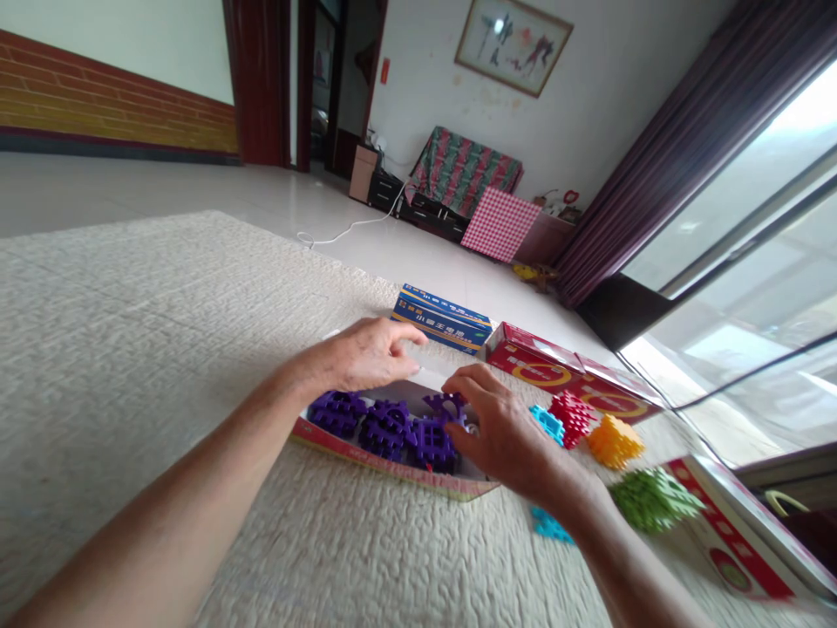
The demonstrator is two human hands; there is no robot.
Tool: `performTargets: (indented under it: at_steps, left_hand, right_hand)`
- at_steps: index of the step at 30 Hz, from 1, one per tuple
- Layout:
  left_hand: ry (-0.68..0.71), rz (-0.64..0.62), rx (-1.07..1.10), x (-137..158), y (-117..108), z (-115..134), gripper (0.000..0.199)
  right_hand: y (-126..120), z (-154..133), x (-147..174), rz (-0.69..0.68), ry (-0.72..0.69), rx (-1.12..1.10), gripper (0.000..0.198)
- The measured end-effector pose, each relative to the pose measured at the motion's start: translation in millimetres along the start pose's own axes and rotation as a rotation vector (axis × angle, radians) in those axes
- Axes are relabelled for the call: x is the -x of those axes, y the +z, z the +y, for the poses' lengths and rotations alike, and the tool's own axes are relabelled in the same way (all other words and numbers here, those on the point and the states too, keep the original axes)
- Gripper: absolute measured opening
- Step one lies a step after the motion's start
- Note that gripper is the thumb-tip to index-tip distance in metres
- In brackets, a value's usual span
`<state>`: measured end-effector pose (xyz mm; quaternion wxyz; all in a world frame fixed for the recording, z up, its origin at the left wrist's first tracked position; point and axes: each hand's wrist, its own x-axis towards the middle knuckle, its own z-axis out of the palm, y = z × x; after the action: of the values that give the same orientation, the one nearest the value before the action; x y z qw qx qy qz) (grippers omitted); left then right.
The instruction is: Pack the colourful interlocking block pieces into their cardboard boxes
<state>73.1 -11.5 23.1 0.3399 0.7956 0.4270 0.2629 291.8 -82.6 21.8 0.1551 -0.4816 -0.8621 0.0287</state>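
Observation:
A shallow open box with a red and yellow outer wall sits in front of me. Inside it lie several purple interlocking plastic pieces with notched edges. My left hand is over the box's far left side, thumb and forefinger apart with nothing visible between them. Over the right end, my right hand has its fingers curved and its thumb apart, close to the purple pieces. That hand hides the box's right end. A whitish flap or wall of the box shows between the two hands.
Beyond the box stand a blue carton and red cartons. To the right are stacked notched pieces: blue, red, yellow and green. A red and white box lies at far right. Everything rests on a textured beige cover.

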Motion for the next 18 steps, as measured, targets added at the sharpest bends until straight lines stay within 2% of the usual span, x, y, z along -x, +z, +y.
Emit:
performTargets:
  at_steps: [3,6,10,13,16,18]
  left_hand:
    - [-0.15,0.229,-0.157,2.8,-29.6,-22.0,0.045]
    - [-0.266,0.323,-0.241,2.5,-46.3,-42.9,0.041]
    - [-0.3,0.31,-0.249,-1.2,-46.2,-52.3,0.039]
    - [-0.29,0.298,-0.271,-3.4,-42.6,-53.4,0.038]
    - [-0.285,0.334,-0.351,-3.9,-42.8,-59.6,0.029]
    - [-0.309,0.366,-0.431,-4.0,-44.1,-66.3,0.024]
  right_hand:
    - [-2.8,2.8,2.0,-0.175,0.033,0.021,0.028]
    - [-0.3,1.6,2.2,-0.22,0.034,0.021,0.03]
    - [2.9,-0.4,1.8,-0.184,0.02,0.036,0.033]
    - [-4.2,0.4,3.5,-0.136,0.027,0.028,0.032]
    - [-13.7,9.0,8.2,-0.014,0.096,0.022,0.024]
    - [-14.8,20.6,12.7,0.09,0.177,0.021,0.026]
